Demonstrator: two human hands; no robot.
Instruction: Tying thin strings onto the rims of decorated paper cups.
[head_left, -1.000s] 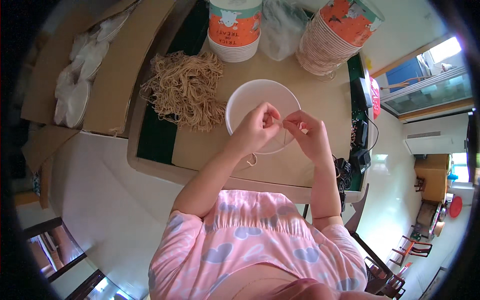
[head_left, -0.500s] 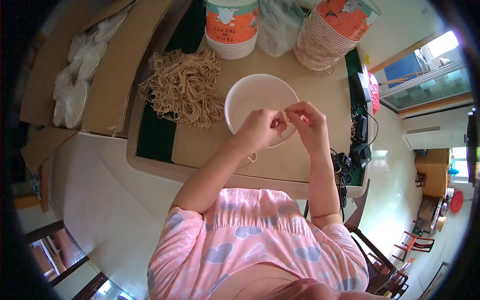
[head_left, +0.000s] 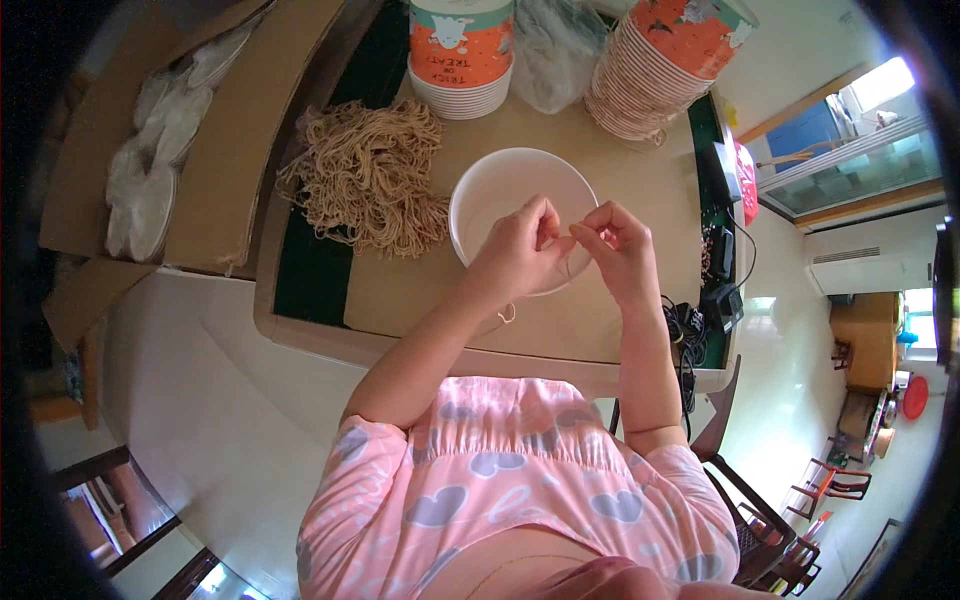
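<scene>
Fingers (head_left: 538,213) of left hand (head_left: 512,245) and right hand (head_left: 626,258) pinched thin cord (head_left: 569,265), white bucket (head_left: 500,185) centred toward ten o'clock, left hand nearer.

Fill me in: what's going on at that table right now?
A person has both hands above the near side of an open tub, white inside. The right hand appears to pinch a thin cord; the left hand meets it with curled fingers, though its hold is hard to tell. A small cord loop shows at the tub's near side. A tangled beige cord pile lies to the left, with two stacks of patterned tubs behind.
</scene>
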